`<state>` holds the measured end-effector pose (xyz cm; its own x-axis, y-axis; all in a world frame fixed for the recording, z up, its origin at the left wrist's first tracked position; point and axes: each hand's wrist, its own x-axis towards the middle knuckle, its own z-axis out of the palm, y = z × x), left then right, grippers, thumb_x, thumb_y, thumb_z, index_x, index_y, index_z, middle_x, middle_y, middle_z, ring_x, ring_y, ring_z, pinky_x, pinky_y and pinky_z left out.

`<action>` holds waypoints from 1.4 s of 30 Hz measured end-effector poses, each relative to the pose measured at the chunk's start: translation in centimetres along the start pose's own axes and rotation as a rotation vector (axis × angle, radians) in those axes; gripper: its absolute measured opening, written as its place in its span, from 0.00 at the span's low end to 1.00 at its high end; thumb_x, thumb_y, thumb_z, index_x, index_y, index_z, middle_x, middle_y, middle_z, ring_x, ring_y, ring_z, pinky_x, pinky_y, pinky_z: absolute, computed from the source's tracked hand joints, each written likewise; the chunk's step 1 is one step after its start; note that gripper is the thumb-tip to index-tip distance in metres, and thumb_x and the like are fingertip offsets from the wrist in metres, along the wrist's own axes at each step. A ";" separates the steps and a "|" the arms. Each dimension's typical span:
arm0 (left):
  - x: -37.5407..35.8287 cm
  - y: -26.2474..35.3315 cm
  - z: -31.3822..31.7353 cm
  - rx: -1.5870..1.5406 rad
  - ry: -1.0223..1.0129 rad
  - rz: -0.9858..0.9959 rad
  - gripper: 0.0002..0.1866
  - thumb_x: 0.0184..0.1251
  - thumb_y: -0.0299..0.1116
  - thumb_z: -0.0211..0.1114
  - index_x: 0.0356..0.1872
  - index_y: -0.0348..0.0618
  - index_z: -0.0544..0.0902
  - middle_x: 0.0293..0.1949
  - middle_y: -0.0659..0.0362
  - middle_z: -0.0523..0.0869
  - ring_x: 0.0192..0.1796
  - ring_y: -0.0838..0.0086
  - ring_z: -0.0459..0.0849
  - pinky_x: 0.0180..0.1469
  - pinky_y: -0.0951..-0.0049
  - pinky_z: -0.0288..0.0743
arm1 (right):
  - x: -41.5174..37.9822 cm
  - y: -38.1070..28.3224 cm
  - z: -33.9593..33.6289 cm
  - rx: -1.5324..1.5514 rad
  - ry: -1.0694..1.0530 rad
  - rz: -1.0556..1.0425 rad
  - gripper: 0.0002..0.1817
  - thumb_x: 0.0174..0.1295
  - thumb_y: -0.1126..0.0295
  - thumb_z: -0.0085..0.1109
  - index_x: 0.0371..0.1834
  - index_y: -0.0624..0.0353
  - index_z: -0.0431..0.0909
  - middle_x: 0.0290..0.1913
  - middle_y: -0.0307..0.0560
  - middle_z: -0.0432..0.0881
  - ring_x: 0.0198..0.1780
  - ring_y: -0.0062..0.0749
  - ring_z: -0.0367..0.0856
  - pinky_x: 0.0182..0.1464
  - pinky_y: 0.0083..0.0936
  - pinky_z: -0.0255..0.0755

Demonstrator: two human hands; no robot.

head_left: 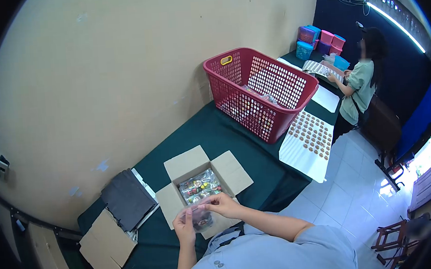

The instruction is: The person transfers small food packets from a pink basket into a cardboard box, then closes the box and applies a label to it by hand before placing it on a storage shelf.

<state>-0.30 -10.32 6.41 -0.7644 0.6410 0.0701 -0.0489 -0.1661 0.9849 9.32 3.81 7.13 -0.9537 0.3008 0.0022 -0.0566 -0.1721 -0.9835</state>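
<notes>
Close to my body, my left hand (184, 228) and my right hand (222, 205) pinch a small clear plastic bag (202, 219) between them. Something dark and round shows inside the bag, too small to name. Just beyond it, an open cardboard box (175, 205) sits on the table with its flaps spread outward. Several clear packets (199, 184) with colourful contents lie inside that box. The bag and my hands cover part of its near side.
A maroon laundry basket (269, 112) with packets inside stands on the green-clothed table (176, 144). Right of it lies a white sheet (297, 155) with rows of round brown pieces. Black folders (130, 198) and flat cardboard (106, 247) lie left. Another person (362, 82) stands by stacked tubs (321, 39).
</notes>
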 end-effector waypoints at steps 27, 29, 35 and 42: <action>-0.6 -2.9 1.1 -0.076 -0.157 -0.140 0.18 0.65 0.37 0.62 0.51 0.39 0.72 0.43 0.59 0.81 0.41 0.80 0.80 0.36 0.82 0.76 | 0.6 -1.4 -0.3 0.187 0.205 -0.029 0.21 0.70 0.60 0.45 0.59 0.64 0.68 0.46 0.46 0.78 0.47 0.25 0.77 0.51 0.24 0.71; -0.5 -2.5 1.1 -0.109 -0.119 -0.149 0.19 0.65 0.37 0.62 0.52 0.39 0.71 0.44 0.60 0.81 0.41 0.80 0.81 0.36 0.82 0.76 | 0.5 -0.9 0.0 0.065 0.112 -0.029 0.20 0.69 0.62 0.48 0.58 0.63 0.68 0.46 0.45 0.79 0.48 0.24 0.77 0.52 0.24 0.70; -0.5 -1.8 0.8 -0.053 -0.115 -0.132 0.16 0.71 0.39 0.53 0.54 0.42 0.69 0.45 0.61 0.80 0.40 0.81 0.81 0.33 0.85 0.73 | 1.1 0.1 -0.6 0.032 -0.060 0.082 0.18 0.67 0.65 0.51 0.56 0.62 0.69 0.48 0.42 0.78 0.51 0.23 0.75 0.54 0.22 0.69; -0.7 -1.8 2.0 -0.070 -0.116 -0.016 0.25 0.63 0.27 0.63 0.59 0.41 0.64 0.46 0.58 0.77 0.44 0.79 0.78 0.39 0.80 0.75 | 1.6 -0.7 -0.2 0.060 0.035 0.147 0.22 0.63 0.65 0.58 0.57 0.63 0.69 0.51 0.44 0.76 0.52 0.24 0.74 0.54 0.22 0.68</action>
<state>1.61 -9.02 4.88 -0.6842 0.7253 0.0764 -0.1084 -0.2047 0.9728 7.89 4.57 7.84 -0.9423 0.3002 -0.1481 0.0641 -0.2723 -0.9601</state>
